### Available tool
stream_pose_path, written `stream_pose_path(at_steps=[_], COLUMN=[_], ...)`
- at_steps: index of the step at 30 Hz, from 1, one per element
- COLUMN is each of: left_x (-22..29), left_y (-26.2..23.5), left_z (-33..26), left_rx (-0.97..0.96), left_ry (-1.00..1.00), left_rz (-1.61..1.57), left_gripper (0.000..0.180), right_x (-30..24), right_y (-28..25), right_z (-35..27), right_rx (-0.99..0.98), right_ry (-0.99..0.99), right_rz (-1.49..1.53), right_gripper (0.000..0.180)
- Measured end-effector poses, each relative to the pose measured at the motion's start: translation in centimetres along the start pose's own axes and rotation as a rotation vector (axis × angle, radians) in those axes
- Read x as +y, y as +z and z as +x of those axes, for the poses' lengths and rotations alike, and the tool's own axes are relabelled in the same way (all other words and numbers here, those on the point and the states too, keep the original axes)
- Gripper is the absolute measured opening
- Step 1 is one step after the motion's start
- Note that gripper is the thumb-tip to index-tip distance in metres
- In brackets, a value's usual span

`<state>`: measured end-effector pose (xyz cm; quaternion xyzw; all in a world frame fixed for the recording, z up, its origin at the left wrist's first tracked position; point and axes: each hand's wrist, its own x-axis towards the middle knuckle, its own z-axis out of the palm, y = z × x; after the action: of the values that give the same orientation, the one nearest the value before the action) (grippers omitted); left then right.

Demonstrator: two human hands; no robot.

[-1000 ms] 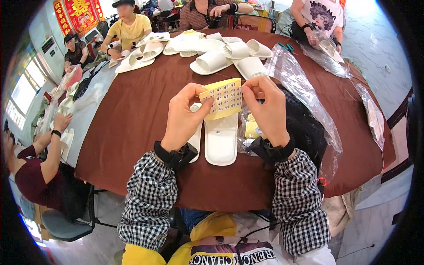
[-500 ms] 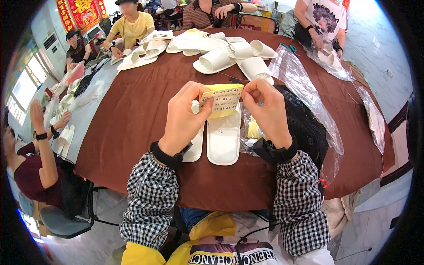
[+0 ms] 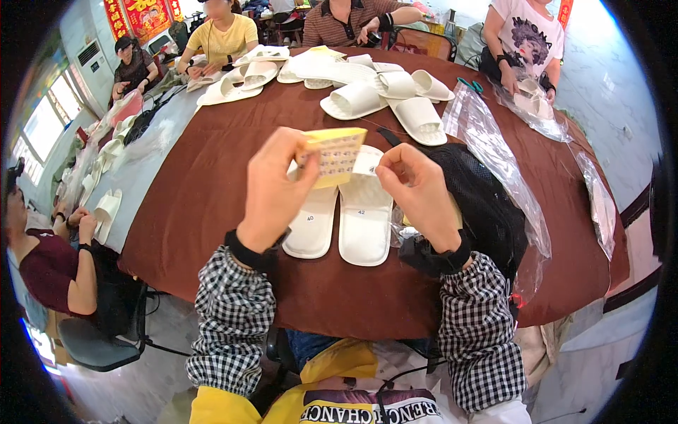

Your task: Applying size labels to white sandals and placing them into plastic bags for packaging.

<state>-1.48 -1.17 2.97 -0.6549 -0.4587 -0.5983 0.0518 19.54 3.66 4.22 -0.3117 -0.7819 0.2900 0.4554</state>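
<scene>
My left hand [image 3: 272, 191] pinches a folded yellow sticker sheet [image 3: 337, 157] with rows of small printed labels, held above the table. Two white slippers lie side by side beneath it. The left slipper [image 3: 308, 237] and the right slipper [image 3: 364, 237] each carry a small printed label on the sole. Thumb and finger of my right hand [image 3: 427, 198] are pressed together beside the right slipper's far end, apart from the sheet. Whatever sits between those fingertips is too small to make out. Part of the left slipper is hidden behind my left hand and the sheet.
A pile of white slippers [image 3: 353, 99] covers the far side of the brown-covered table [image 3: 198, 184]. Right of my hand lie a black mesh bag [image 3: 487, 201], clear plastic sleeves [image 3: 491, 141] and green-handled scissors [image 3: 472, 85]. Several people work around the tables.
My left hand has drawn the sticker sheet left and tilted it. My right hand has come away from the sheet and dropped slightly. A co-worker at the left has lowered a raised hand.
</scene>
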Motion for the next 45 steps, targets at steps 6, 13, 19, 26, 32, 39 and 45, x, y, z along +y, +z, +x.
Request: stream_pose_path(at_steps=[6,13,19,26,32,39,45], left_x=[-4.8,-10.7,-10.4,-8.9,-8.8,-9.0,-9.0], left_y=[-1.6,-1.0,0.4,1.0,0.9,1.1,0.9], left_z=[1.1,1.0,1.3,2.6,3.1,3.0,2.8], left_rx=[-0.042,0.066,-0.04,-0.078,-0.103,-0.106,-0.114], left_ry=[-0.591,-0.876,-0.893,-0.855,-0.839,-0.855,-0.846], left_rz=[-0.556,-0.947,-0.884,-0.804,-0.772,-0.763,-0.75], left_gripper=[0.009,0.021,0.023,0.021,0.023,0.023,0.025], right_x=[2.0,1.6,3.1,1.9,1.6,1.6,2.1], right_y=[1.4,3.0,3.8,3.1,3.2,3.8,4.2], right_z=[-1.2,-0.6,-0.9,-0.9,-1.1,-1.5,-1.7], right_rx=[-0.359,-0.446,-0.42,-0.39,-0.318,-0.272,-0.242], right_ry=[0.134,0.189,0.219,0.256,0.239,0.211,0.176], right_rz=[0.121,-0.047,-0.124,-0.148,-0.153,-0.244,-0.276], right_gripper=[0.016,0.02,0.02,0.021,0.021,0.021,0.021])
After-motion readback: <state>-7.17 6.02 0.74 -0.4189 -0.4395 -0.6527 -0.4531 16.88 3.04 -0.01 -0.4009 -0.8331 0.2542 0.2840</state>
